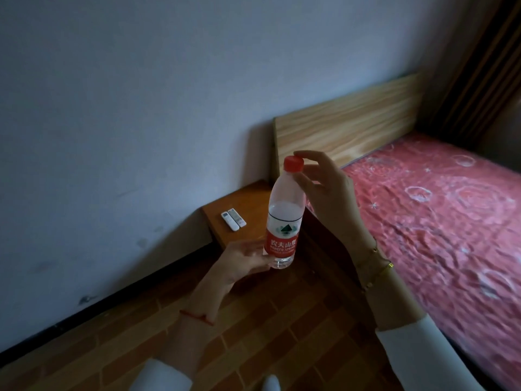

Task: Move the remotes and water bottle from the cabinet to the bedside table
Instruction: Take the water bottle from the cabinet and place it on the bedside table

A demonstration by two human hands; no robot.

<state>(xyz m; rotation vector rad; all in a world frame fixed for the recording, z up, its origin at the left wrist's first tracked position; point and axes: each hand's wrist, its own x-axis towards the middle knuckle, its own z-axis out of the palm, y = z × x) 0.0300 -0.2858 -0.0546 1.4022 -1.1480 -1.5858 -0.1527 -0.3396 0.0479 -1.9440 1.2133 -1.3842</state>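
Observation:
A clear water bottle (285, 213) with a red cap and red label stands upright in the air in front of me, about half full. My left hand (245, 262) holds it at the base. My right hand (324, 190) touches the neck and cap with thumb and fingertips. Behind the bottle stands the brown bedside table (248, 201), and two white remotes (233, 219) lie side by side on its top. The cabinet is out of view.
A bed with a red patterned cover (439, 221) and a light wooden headboard (349, 125) fills the right side, against the table. A pale wall runs along the left. The floor (267, 328) is brown brick-pattern.

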